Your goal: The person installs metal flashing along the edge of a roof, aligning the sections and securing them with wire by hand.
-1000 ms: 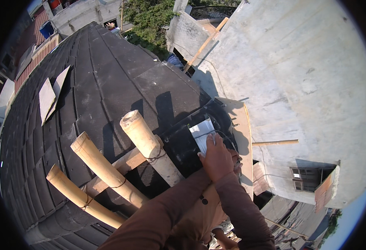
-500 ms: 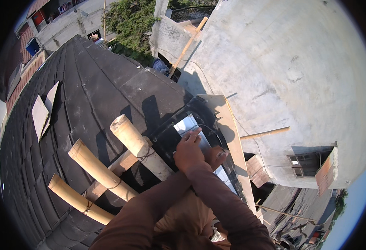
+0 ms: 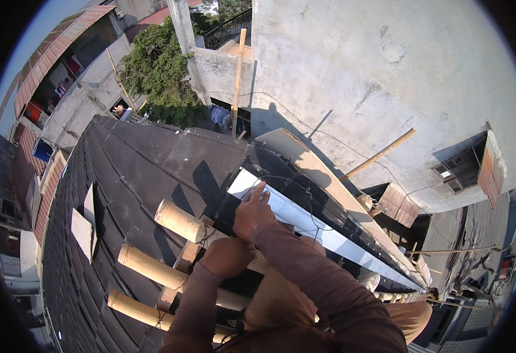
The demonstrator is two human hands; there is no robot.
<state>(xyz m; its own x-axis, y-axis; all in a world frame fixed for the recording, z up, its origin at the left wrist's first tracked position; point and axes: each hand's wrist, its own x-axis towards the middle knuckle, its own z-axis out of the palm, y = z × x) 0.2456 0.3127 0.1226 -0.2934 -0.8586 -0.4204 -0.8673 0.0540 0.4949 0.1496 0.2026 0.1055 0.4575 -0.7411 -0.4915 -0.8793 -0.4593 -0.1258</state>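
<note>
A long, shiny white metal strip [image 3: 328, 226] runs along the roof edge, from mid-picture down to the lower right. My right hand [image 3: 254, 213] is closed over the strip's near-side edge close to its upper end, index finger along the top; its thumb is hidden. A thin dark wire [image 3: 308, 194] loops loosely across the strip beyond the fingers. Below and left of it, my left hand [image 3: 228, 257] is curled beside the thickest bamboo pole [image 3: 179, 221]. Its fingertips are out of sight, and so is whatever they hold.
Two more bamboo poles [image 3: 149, 266] lie tied across a wooden batten [image 3: 185, 256]. Dark roof sheets [image 3: 134, 170] slope to the left, with a pale broken board [image 3: 84, 229] on them. Beyond the strip stand a board [image 3: 305, 154] and a grey wall [image 3: 387, 76].
My left hand has come out from under my right forearm and back to the left, so my arms no longer cross. The right hand stays at the strip. The view has shifted, showing more strip.
</note>
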